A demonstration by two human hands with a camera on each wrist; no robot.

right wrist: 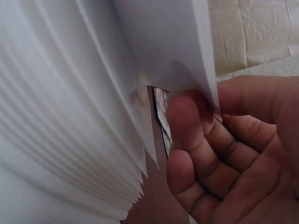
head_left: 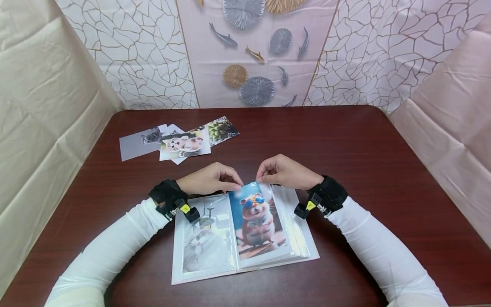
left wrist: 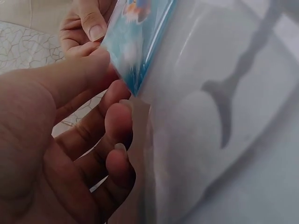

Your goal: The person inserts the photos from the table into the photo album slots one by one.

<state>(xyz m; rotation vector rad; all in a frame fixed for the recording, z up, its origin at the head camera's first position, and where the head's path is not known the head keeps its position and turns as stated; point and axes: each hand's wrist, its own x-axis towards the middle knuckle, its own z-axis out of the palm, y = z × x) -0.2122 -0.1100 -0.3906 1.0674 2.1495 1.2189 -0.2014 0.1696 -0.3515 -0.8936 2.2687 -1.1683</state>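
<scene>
An open photo album (head_left: pixel 177 270) lies near the front of the table. Its left page shows a pale photo (head_left: pixel 203 249) of a fluffy animal in a clear pocket. A hamster photo (head_left: pixel 258 226) with a blue background and sunglasses lies in the right page's clear pocket. My left hand (head_left: pixel 210 177) pinches the pocket's top left edge between thumb and forefinger; its other fingers curl behind, as the left wrist view shows. At the top right, my right hand (head_left: pixel 287 171) pinches the same page, its thumb on one side of the white sheet (right wrist: pixel 168 42) and fingers on the other.
Several loose photos lie overlapping at the back left of the brown table (head_left: pixel 345 145), among them a white kitten photo (head_left: pixel 185 145), a grey cat photo (head_left: pixel 138 144) and a plant photo (head_left: pixel 221 129). Patterned cloth (head_left: pixel 142 51) hangs behind the table.
</scene>
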